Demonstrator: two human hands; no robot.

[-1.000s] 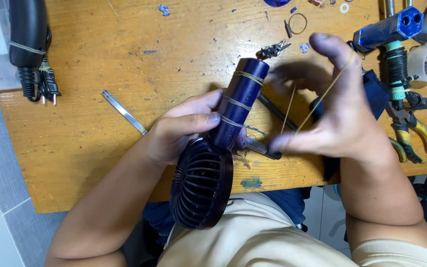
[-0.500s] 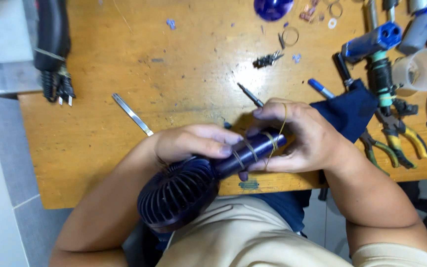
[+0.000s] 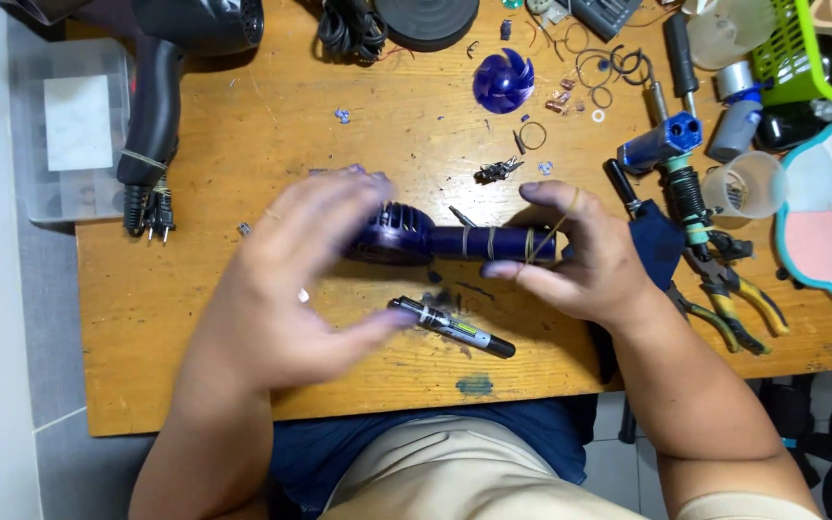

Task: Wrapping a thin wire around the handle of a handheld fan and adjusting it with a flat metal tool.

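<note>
A dark blue hand-held fan (image 3: 435, 239) lies sideways over the wooden table (image 3: 243, 144), its round head to the left and its handle to the right. Several rubber bands wrap the handle. My right hand (image 3: 580, 260) grips the handle's right end, with a rubber band stretched over the fingers. My left hand (image 3: 291, 279), blurred, is spread over the fan's head with fingers apart; whether it touches the fan is unclear. A black marker (image 3: 455, 328) lies on the table just below the fan.
A blue fan blade (image 3: 505, 82) and loose rubber bands (image 3: 599, 72) lie at the back. Pliers (image 3: 724, 279), a blue tool (image 3: 662, 144) and a plastic cup (image 3: 745, 183) sit at right, a black hair dryer (image 3: 161, 87) with plug at left, a clear box (image 3: 74, 135) beyond it.
The fan went from hanging over the table's front edge to lying flat across the table. My left hand let go of the handle and spread out. The marker now shows.
</note>
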